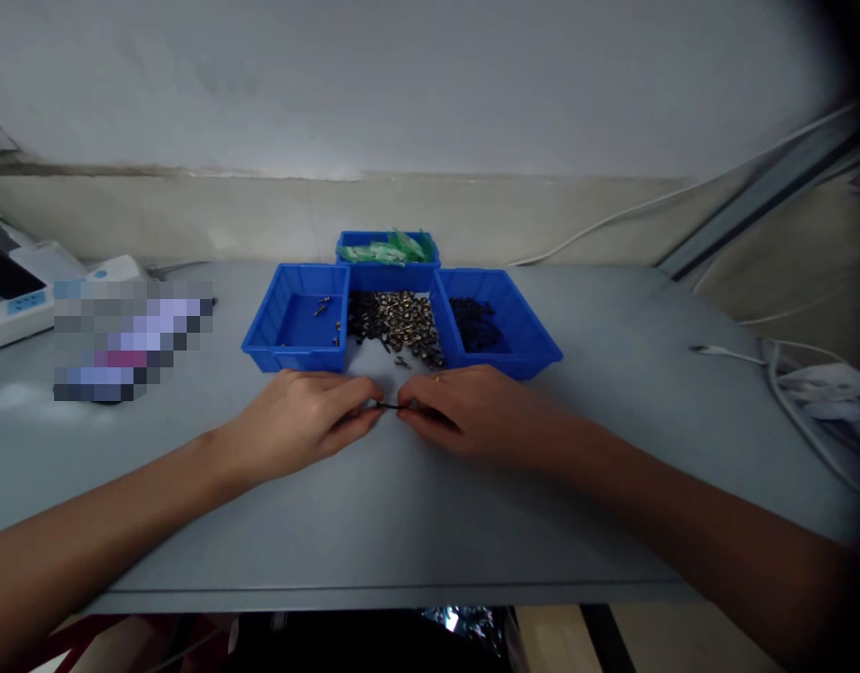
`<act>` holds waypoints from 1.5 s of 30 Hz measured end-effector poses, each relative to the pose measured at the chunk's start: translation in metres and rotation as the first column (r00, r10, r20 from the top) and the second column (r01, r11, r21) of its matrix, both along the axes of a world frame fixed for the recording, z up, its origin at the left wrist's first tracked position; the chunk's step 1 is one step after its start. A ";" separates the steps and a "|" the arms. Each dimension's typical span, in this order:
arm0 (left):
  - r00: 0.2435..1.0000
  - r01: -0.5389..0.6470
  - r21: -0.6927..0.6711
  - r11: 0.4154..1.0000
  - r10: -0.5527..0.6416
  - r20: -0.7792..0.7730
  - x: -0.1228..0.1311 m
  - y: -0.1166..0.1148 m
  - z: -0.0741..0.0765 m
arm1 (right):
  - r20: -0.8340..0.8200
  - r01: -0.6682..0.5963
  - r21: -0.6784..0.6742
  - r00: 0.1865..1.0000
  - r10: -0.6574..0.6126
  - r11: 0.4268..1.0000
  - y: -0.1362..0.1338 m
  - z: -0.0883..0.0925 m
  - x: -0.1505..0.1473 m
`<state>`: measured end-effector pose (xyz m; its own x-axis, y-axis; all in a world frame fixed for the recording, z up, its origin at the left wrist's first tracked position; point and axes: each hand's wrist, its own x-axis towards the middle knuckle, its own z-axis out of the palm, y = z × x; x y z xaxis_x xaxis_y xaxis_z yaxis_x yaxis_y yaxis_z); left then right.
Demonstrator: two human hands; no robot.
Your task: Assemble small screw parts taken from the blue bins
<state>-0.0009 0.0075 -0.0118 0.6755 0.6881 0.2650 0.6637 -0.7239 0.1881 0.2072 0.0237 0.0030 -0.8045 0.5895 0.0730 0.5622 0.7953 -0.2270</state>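
Note:
A thin black piece (389,407) spans the small gap between my two hands, low over the grey table. My left hand (308,419) pinches its left end between thumb and fingers. At the other end my right hand (465,411) closes on it the same way. Just beyond the hands lies a heap of small brass-coloured metal parts (406,322), with black pieces (365,318) on its left side. One small metal part (402,363) sits apart at the near edge of the heap.
Blue bins stand around the heap: left (262,318) with a few metal parts, right (535,327) with black pieces, back (388,274) with green packets. A pixelated object (132,346) and power strip (16,313) are left; cables (728,353) lie right on the table (402,523).

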 end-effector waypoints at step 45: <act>0.999 0.032 0.015 0.999 -0.033 0.041 0.001 -0.001 0.001 | 0.011 -0.013 0.017 1.000 0.013 1.000 -0.001 -0.002 -0.001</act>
